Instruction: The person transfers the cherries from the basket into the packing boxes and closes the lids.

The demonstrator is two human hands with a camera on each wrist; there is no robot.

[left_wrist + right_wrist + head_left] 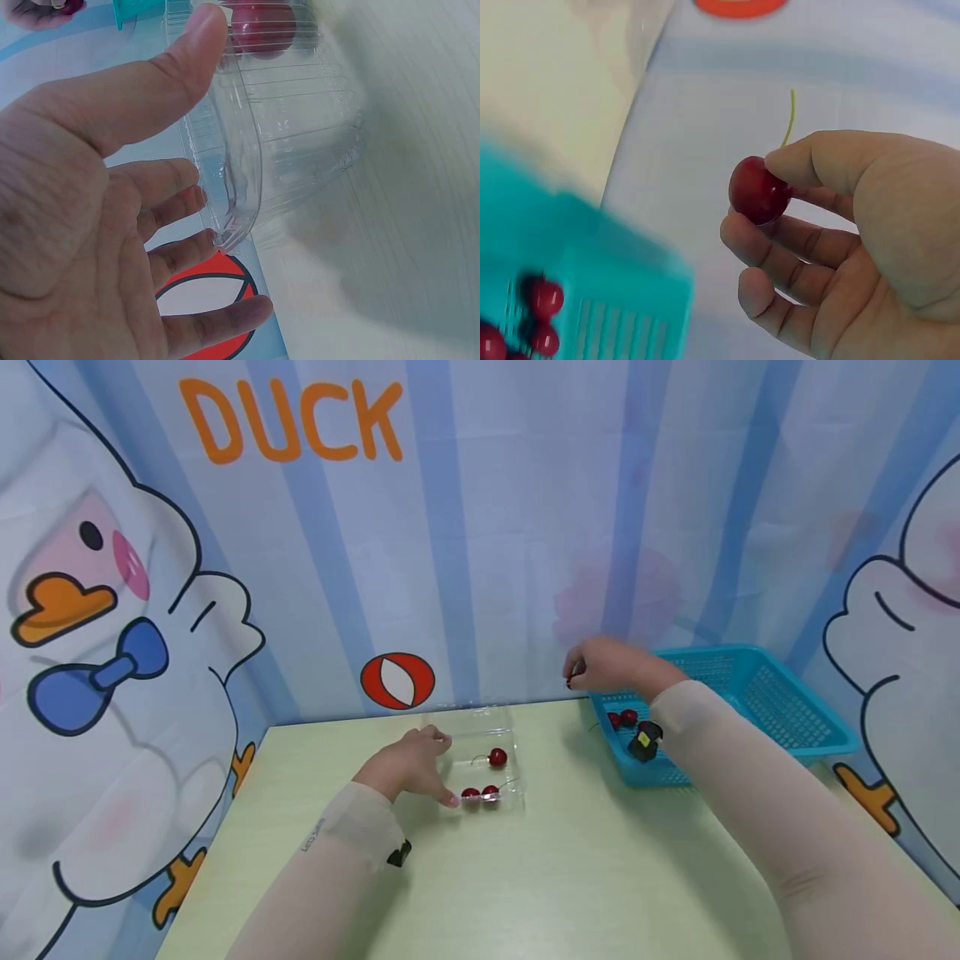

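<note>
Mid-transfer, your right hand (832, 232) pinched a cherry (759, 190) above the basket's (757, 693) left corner; your left (408, 766), fingers relaxed, steadied the tray (480, 739) awaiting a careful drop.

A glossy dark-red cherry (757, 190) with a thin green stem pointing up is pinched between thumb and fingers of the right hand (840, 240), raised near the blue basket's (772, 710) corner. The clear plastic clamshell box (480, 764) lies open on the table, three cherries inside, with the left hand's (408, 767) straight fingers against its wall.
</note>
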